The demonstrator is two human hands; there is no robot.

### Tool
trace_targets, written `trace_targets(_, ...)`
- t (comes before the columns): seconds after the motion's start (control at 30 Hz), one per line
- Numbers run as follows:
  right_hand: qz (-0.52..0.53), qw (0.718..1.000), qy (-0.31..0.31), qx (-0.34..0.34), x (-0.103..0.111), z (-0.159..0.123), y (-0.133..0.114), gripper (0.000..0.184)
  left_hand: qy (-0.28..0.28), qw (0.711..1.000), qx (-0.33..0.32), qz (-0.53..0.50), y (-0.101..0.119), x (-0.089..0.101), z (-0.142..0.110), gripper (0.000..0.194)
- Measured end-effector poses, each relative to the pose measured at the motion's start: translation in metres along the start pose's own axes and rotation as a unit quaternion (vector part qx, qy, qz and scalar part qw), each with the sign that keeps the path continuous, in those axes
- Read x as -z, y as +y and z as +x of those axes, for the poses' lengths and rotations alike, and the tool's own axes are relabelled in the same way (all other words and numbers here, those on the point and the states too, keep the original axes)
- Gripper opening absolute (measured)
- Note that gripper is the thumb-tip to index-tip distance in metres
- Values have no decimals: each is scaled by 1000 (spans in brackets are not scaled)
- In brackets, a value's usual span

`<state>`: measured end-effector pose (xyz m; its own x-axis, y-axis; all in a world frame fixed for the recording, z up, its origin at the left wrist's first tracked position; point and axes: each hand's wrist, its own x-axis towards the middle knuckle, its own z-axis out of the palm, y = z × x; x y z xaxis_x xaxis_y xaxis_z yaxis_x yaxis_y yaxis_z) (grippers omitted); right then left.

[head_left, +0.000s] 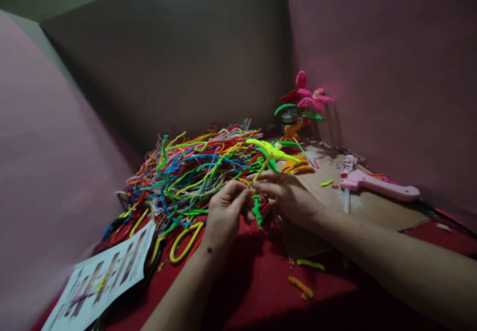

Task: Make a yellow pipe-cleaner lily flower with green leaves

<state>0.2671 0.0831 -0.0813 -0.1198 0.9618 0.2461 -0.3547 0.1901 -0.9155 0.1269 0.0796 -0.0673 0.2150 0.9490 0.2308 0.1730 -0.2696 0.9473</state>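
A yellow pipe-cleaner flower (274, 151) rises above my two hands on a thin yellow-green stem. My right hand (285, 194) pinches that stem between thumb and fingers. Close against it, my left hand (229, 209) is closed with thumb and fingertips together at the stem's lower part. What exactly the left fingertips grip is too small to make out. Short green fuzzy pieces (257, 210) hang just below the fingertips, between the hands. Behind the hands lies a large heap of many-coloured pipe cleaners (194, 167).
A pink glue gun (380, 184) rests on a cardboard sheet (383, 211) at right. Pink flowers (315, 99) stand at the back. A printed sheet (104, 281) and yellow-handled scissors (186, 243) lie at left. Scraps (301, 287) dot the red cloth (261, 291).
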Motion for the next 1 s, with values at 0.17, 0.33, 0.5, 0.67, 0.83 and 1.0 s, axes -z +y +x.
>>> trace_targets(0.17, 75, 996, -52, 0, 4, 0, 6, 13, -100, 984, 75, -130, 0, 6, 5, 17)
trace_targets(0.33, 58, 998, -32, 18, 5, 2, 7, 10, -192, 934, 165, -253, -5, 10, 6, 14)
trace_targets(0.5, 79, 996, -46, 0, 5, 2, 9, 14, -243, 907, 164, -302, -9, 9, 6, 18)
trace_targets(0.67, 109, 994, 2, -18, 7, 6, 11, 13, -164, 959, 133, -189, -9, 11, 13, 41)
trace_targets(0.83, 94, 994, 53, -23, 7, 8, 10, 13, -90, 990, 82, -77, -2, 9, 10, 33)
trace_targets(1.0, 50, 998, 36, -6, 7, 5, 8, 12, -62, 997, 40, 1, -1, 1, 4, 16)
